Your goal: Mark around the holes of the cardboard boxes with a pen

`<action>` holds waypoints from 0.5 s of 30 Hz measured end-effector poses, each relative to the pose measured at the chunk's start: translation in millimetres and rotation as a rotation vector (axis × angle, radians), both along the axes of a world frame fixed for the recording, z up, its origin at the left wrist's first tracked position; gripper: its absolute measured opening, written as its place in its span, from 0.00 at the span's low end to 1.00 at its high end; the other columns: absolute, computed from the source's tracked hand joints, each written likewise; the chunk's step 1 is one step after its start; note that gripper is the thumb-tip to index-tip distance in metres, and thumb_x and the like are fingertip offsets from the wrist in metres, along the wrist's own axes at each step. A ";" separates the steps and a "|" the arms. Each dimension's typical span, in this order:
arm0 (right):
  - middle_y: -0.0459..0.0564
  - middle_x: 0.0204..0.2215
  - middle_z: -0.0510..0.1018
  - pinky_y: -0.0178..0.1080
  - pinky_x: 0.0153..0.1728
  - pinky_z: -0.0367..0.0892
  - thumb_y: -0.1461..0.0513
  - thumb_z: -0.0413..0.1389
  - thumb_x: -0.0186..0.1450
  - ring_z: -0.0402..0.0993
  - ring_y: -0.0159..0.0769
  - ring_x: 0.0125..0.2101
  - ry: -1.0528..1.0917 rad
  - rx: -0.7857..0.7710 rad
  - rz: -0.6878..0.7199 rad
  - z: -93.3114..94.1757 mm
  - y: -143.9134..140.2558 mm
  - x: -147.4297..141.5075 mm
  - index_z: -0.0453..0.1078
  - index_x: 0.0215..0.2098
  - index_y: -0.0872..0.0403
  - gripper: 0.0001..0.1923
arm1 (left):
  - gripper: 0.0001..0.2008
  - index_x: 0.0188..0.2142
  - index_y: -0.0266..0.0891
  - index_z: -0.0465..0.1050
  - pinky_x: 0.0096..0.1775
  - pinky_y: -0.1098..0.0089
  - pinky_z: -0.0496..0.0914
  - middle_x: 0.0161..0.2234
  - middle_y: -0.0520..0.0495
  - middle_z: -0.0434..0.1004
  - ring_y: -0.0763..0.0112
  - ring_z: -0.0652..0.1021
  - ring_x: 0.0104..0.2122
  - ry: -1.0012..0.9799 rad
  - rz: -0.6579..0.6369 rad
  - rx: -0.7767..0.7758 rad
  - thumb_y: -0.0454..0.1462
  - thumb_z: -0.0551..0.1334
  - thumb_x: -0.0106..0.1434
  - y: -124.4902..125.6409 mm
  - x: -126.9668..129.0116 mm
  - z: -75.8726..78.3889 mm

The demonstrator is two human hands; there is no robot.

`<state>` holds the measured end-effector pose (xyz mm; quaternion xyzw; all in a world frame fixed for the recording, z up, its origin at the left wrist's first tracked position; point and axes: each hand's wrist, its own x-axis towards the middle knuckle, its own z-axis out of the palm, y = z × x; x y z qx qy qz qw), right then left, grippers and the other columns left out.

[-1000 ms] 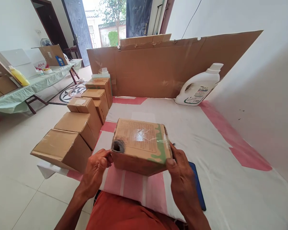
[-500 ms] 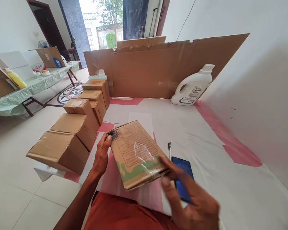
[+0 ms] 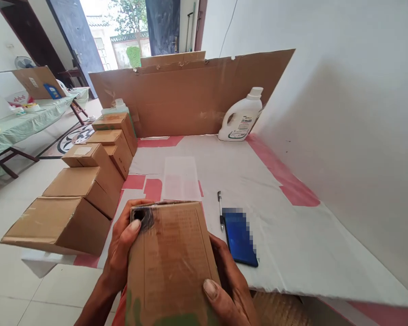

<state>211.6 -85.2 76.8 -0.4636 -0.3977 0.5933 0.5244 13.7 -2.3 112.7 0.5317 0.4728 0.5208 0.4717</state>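
A brown cardboard box with a green camouflage pattern at its near end is held up close to my body. Faint print and clear tape cover its top face, and a dark scribbled patch marks the far left corner. My left hand grips that corner, thumb on top. On the right side, my right hand clasps the box with its thumb pressed on the top face; its other fingers are partly hidden. Just beyond the right hand lie a blue-screened phone and a pen on the table.
Several cardboard boxes line the table's left edge. A tall cardboard sheet stands across the back, with a white jug before it at right. Red tape patches mark the white table cover. A wall borders the right.
The box has come nearer my body and turned more upright in view. My right hand has moved from its near right corner to a firm hold on its side. The view has shifted right.
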 end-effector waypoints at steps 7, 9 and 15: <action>0.54 0.66 0.75 0.52 0.57 0.77 0.38 0.63 0.67 0.75 0.55 0.63 -0.448 0.151 -0.287 42.8 -4.0 11.0 0.65 0.69 0.39 0.37 | 0.20 0.58 0.50 0.76 0.61 0.59 0.68 0.57 0.45 0.77 0.52 0.74 0.60 0.188 -0.255 0.276 0.53 0.59 0.73 -41.3 6.1 8.5; 0.53 0.64 0.77 0.56 0.63 0.72 0.41 0.63 0.70 0.74 0.55 0.63 -0.696 0.328 -0.320 46.7 -2.4 9.3 0.70 0.65 0.41 0.30 | 0.19 0.60 0.52 0.74 0.61 0.59 0.68 0.57 0.45 0.76 0.54 0.74 0.60 0.191 -0.311 0.295 0.51 0.58 0.75 -44.0 10.6 9.7; 0.54 0.55 0.81 0.58 0.56 0.73 0.43 0.58 0.74 0.78 0.53 0.54 -1.036 0.524 -0.311 47.3 1.8 7.4 0.72 0.58 0.47 0.22 | 0.20 0.61 0.51 0.74 0.61 0.58 0.70 0.58 0.44 0.76 0.53 0.75 0.60 0.229 -0.325 0.305 0.52 0.59 0.76 -46.7 12.6 13.5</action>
